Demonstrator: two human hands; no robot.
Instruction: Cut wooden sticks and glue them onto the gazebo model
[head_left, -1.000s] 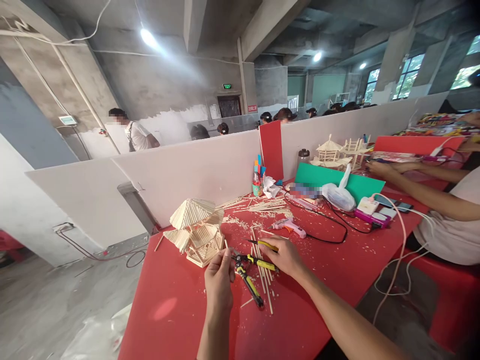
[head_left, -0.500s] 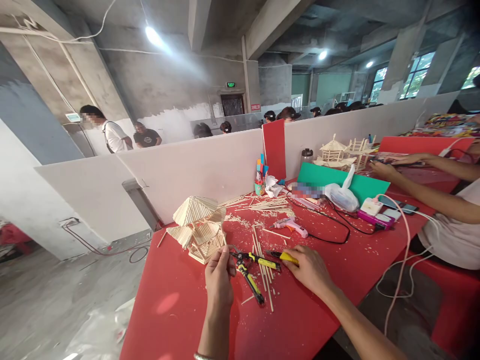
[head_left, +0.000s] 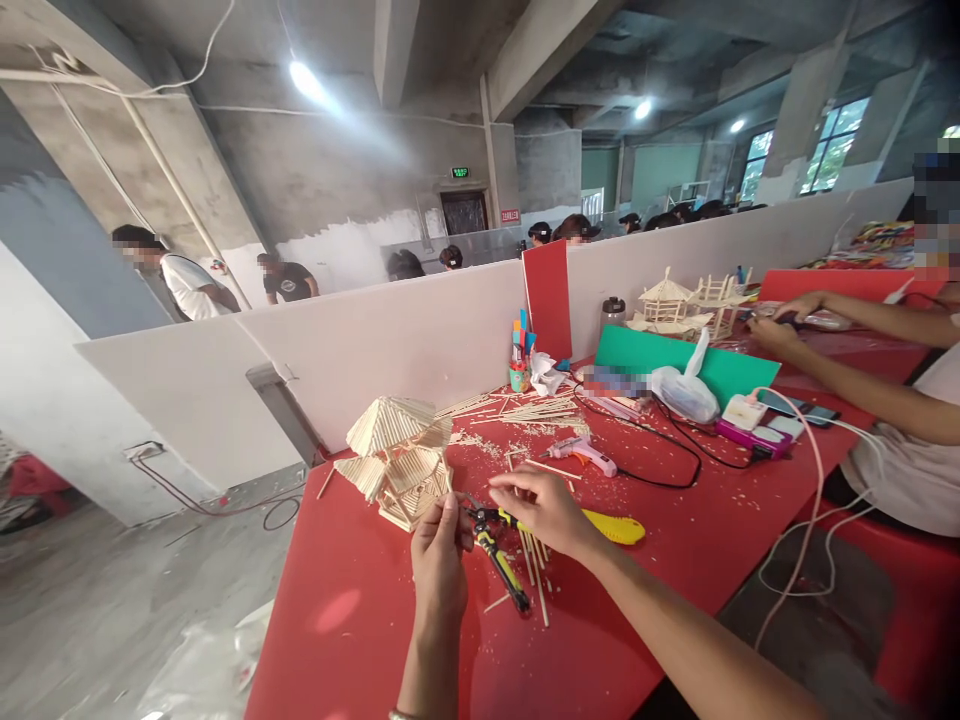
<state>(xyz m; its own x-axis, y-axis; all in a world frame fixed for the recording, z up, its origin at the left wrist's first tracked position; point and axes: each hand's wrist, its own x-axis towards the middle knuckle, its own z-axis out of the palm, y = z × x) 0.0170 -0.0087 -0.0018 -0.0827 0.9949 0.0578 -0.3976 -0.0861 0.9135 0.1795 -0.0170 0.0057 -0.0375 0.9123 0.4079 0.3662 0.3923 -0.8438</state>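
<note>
My left hand (head_left: 439, 565) is closed in a pinch on a thin wooden stick (head_left: 451, 487), held upright right beside the stick-built pagoda model (head_left: 397, 458). My right hand (head_left: 546, 508) hovers just right of it, fingers loosely curved and pointing left toward the stick, with nothing in them that I can see. It is above the yellow-and-black pliers (head_left: 496, 562) and several loose sticks (head_left: 534, 575). A yellow utility knife (head_left: 616, 528) lies on the red table (head_left: 352, 620) just right of my right hand.
A pink glue gun (head_left: 586, 456) with a black cord lies behind my hands, among stick scraps. Further back are a pen cup (head_left: 516, 372), a green sheet (head_left: 652, 352) and a white partition (head_left: 390, 340). Another person's arms (head_left: 847, 385) rest at the right.
My right hand has let go of the yellow utility knife, which now lies on the table, and has moved left toward my left hand. The left hand has stayed by the model.
</note>
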